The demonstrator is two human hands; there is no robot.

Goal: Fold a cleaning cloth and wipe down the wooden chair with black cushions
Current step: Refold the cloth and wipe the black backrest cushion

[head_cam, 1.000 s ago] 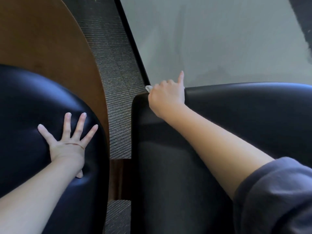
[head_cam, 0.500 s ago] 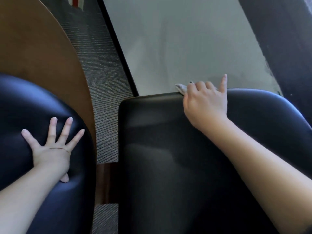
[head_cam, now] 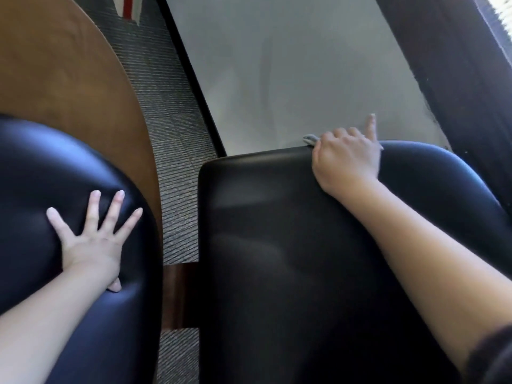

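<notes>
While the left hand (head_cam: pixel 91 239) lies flat and spread on the near black cushion (head_cam: pixel 55 176), holding nothing, all the work sits farther off at the top edge of the second cushion (head_cam: pixel 277 245). Near that edge, the right hand (head_cam: pixel 346 156) is curled down over the cleaning cloth (head_cam: pixel 309 138), with one finger sticking out toward the pale wall (head_cam: pixel 304 65) behind. Only a small grey corner of cloth peeks out left of the knuckles, so most of it is hidden and I cannot tell how well folded it is. That visible corner points left along the cushion's top edge, and the cloth's long axis seems to run the same way, though this is a guess. With so little cloth showing, the main risk is that it bunches or slips out from under the palm and drops behind the chair, down the gap by the wall. Bare skin dragging on the slick upholstery could also smear it.
</notes>
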